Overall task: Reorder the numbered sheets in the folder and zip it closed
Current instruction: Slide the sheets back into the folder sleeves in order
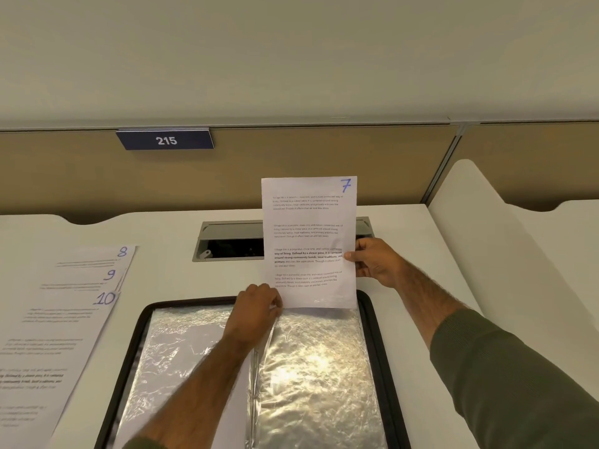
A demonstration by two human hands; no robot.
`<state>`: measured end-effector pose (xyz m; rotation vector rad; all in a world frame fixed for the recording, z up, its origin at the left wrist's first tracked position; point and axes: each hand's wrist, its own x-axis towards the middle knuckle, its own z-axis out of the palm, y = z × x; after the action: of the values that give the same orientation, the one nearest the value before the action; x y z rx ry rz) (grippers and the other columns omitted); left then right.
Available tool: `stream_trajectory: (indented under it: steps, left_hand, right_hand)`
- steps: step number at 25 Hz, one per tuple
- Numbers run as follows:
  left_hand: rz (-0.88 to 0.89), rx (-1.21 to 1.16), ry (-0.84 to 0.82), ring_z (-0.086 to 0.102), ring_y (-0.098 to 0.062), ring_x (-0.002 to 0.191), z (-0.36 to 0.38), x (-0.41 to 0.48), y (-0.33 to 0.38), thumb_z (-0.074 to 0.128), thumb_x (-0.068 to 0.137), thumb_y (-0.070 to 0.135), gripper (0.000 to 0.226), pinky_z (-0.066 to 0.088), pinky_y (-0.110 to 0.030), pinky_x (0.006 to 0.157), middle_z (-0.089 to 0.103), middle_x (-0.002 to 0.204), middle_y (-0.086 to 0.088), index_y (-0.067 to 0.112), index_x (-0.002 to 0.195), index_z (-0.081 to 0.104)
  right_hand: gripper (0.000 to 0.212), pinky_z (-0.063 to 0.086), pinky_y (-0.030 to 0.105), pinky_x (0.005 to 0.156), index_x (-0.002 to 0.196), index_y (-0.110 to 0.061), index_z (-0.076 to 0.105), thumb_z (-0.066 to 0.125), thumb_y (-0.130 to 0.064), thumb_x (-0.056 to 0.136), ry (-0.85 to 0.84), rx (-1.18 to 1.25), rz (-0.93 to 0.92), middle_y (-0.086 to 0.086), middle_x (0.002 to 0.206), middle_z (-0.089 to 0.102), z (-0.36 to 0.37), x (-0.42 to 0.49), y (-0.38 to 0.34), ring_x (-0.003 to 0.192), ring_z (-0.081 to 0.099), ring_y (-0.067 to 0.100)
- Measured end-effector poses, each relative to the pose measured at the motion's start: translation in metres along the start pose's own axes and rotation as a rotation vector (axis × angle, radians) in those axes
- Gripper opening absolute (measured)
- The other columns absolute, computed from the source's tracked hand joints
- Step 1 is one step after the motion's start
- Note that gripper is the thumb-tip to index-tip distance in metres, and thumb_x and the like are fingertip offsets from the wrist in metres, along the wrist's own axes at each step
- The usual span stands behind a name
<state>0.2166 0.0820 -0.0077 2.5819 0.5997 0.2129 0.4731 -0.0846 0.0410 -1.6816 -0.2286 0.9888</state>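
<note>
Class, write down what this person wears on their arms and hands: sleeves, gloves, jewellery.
The left hand and right hand are bare: no gloves, rings or watch show. Forearms are uncovered. The right sleeve is dark olive green, a fine-ribbed knit pushed up the arm; a sliver of the matching left sleeve shows at the bottom edge.

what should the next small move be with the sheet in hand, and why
Probably carry sheet 7 leftward and lay it just beyond sheet 8. The left hand and right hand hold it upright over the open folder, while 8, 9 and 10 already lie staggered in order on the desk, so 7 would continue that run.
</note>
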Motion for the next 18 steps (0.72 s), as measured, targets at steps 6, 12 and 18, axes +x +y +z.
stream_trajectory:
  steps: [6,12,18]
  left_hand:
    - [0.054,0.082,0.13,0.057,-0.015,0.082,-0.002,-0.02,-0.004,0.074,0.089,0.017,0.007,0.046,-0.035,0.078,0.067,0.086,0.01,0.023,0.09,0.07]
    - [0.063,0.074,0.16,0.058,-0.016,0.082,-0.003,-0.016,-0.005,0.071,0.091,0.013,0.008,0.05,-0.034,0.076,0.068,0.089,0.006,0.02,0.095,0.072]
    - [0.033,0.012,0.088,0.058,-0.017,0.094,-0.005,-0.005,-0.005,0.061,0.098,0.014,0.015,0.05,-0.034,0.087,0.072,0.102,0.003,0.018,0.105,0.073]
  right_hand:
    - [0.029,0.063,0.039,0.074,0.119,0.006,0.063,0.069,-0.002,0.091,-0.012,0.044,0.005,0.016,0.111,0.074,-0.004,0.001,0.0,0.094,0.074,0.029]
    - [0.032,0.062,0.042,0.08,0.122,0.005,0.062,0.07,-0.002,0.091,-0.033,0.014,0.009,0.016,0.112,0.074,0.001,0.0,-0.004,0.101,0.073,0.031]
    - [0.029,0.063,0.038,0.076,0.118,0.005,0.063,0.07,-0.004,0.091,-0.082,-0.094,0.031,0.017,0.112,0.074,0.009,-0.002,-0.011,0.097,0.073,0.028]
